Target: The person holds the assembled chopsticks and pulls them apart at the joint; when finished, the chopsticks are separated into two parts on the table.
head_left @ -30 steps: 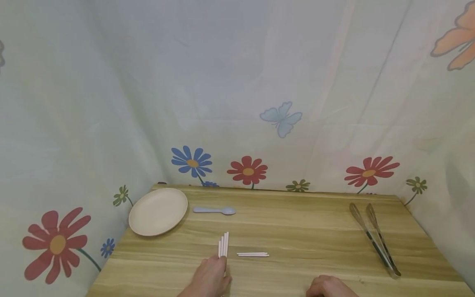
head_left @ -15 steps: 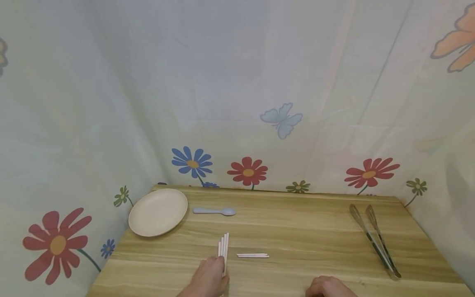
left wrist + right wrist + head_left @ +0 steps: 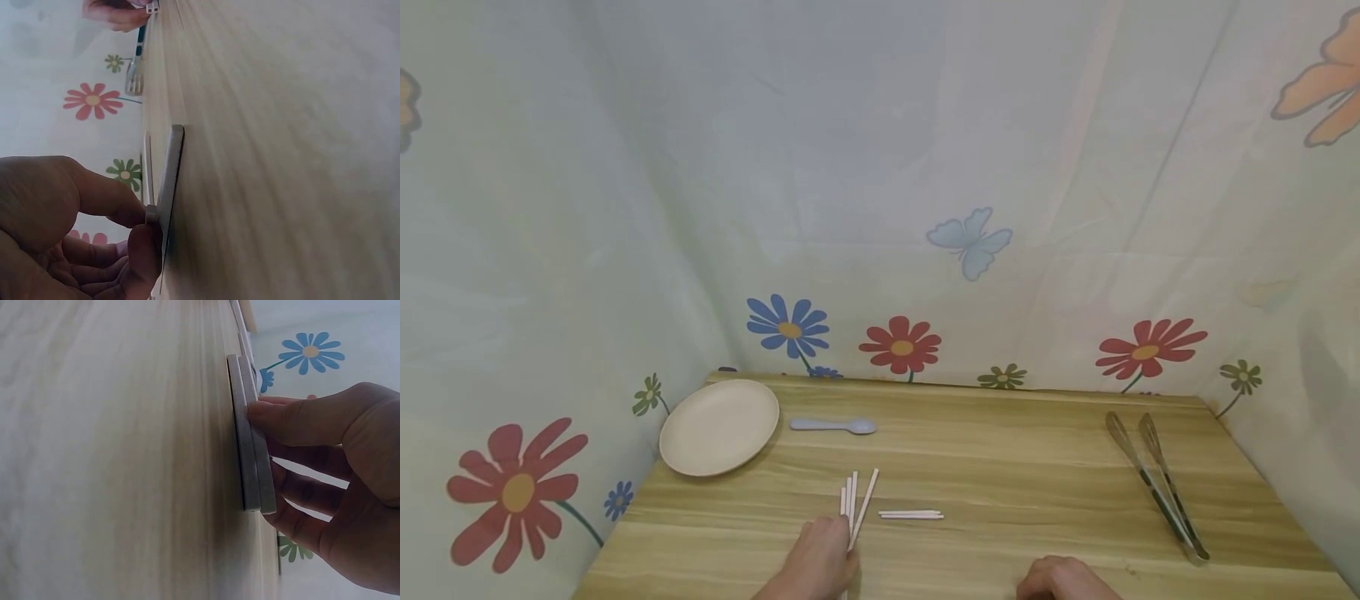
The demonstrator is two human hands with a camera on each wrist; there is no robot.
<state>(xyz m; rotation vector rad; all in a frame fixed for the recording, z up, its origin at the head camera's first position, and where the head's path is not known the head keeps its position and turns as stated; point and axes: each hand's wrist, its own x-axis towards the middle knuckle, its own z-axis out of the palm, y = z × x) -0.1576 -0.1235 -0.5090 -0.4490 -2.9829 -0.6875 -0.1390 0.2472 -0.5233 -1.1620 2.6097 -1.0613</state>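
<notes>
In the head view my left hand is at the near end of several white sticks, which point away from me. One stick slants to the right, apart from the others. The left wrist view has my thumb and fingers pinching a stick end, beside another stick on the table. My right hand, at the near edge, grips white sticks laid side by side, the thumb on top; the head view hides them. More white sticks lie crosswise between my hands.
A beige plate stands at the back left of the wooden table. Right of it lies a pale blue spoon. Metal tongs lie spread on the right side. A flowered curtain hangs around the back and sides.
The rightmost stick by my left hand has swung its far end to the right, away from the others. My left hand has shifted slightly left; my right hand stays put.
</notes>
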